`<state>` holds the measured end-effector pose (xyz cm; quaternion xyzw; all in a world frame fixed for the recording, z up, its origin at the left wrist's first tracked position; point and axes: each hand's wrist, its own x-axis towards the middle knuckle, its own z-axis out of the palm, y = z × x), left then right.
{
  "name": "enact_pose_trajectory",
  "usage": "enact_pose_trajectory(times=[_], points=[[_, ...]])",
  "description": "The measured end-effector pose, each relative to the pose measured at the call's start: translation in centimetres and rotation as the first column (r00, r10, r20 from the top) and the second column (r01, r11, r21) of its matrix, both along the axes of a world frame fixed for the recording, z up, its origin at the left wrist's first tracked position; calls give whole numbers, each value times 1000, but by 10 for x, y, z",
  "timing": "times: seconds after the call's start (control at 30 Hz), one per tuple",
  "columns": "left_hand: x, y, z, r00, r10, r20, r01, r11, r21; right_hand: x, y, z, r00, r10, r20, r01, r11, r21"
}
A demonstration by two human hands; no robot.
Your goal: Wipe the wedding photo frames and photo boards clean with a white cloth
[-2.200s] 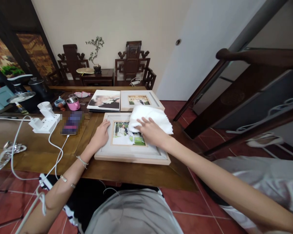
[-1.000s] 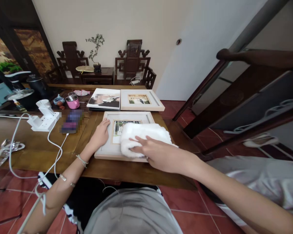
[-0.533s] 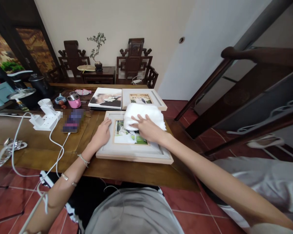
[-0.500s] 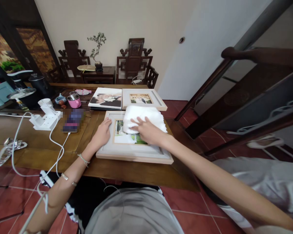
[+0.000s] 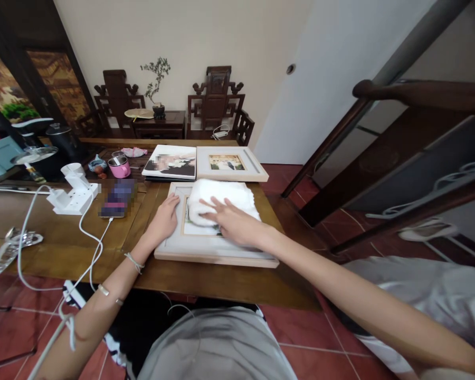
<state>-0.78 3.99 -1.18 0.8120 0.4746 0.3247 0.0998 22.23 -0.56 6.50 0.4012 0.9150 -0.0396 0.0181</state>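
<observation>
Cloth on the frame, right hand pressing, left hand bracing!

Here's the frame (image 5: 217,259), flat on the table (image 5: 221,284) close to its near edge, and my left hand (image 5: 164,219) lies along its left side, unclenched, gripping nothing. My right hand (image 5: 235,221) presses the white cloth (image 5: 229,192) from above, fingers spread, not closed round it; the cloth hides most of the photo (image 5: 196,230) set inside. This looks like the wiping step; the next stroke calls for even pressure and a steady left hand, I judge. Farther back, the pink cup (image 5: 121,170): can't make out its contents! The back frame (image 5: 257,164) holds its own photo, uncovered. Beyond, a little pot (image 5: 158,112) holds a small tree (image 5: 157,74).
</observation>
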Motion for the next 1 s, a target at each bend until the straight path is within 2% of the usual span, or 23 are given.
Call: enact_pose_trajectory(times=[0.13, 0.23, 0.37, 0.5, 0.57, 0.63, 0.73, 0.83, 0.9, 1.0], points=[[1, -1, 3, 1000, 6, -10, -6, 1000, -5, -5, 43, -9, 992, -107, 61, 96, 982, 161], [2, -1, 3, 1000, 7, -1, -7, 1000, -4, -14, 46, -8, 990, -89, 105, 75, 989, 129], [2, -1, 3, 1000, 5, 2, -5, 1000, -4, -22, 6, 5, 995, 9, 97, -4, 999, -53], [2, -2, 4, 1000, 13, -13, -13, 1000, -16, -19, -44, 32, 985, 162, 59, -142, 956, -258], [2, -2, 6, 1000, 17, -12, -17, 1000, -23, -16, -58, 42, 978, 205, 34, -184, 931, -315], [3, -3, 7, 1000, 21, -2, -21, 999, -34, -16, -60, 45, 978, 206, 21, -188, 926, -326], [4, -5, 11, 998, 33, 49, -31, 999, -29, -20, -46, 34, 985, 169, 43, -153, 953, -261], [6, -10, 18, 994, 24, 109, -26, 1000, 16, -28, -19, 16, 991, 82, 104, -71, 992, -104], [7, -14, 23, 990, 9, 137, -13, 999, 32, -35, 1, 6, 990, 14, 139, -12, 1000, -15], [9, -20, 30, 984, 21, 179, -25, 999, 23, -48, 21, 0, 987, -55, 153, 48, 998, 50]])
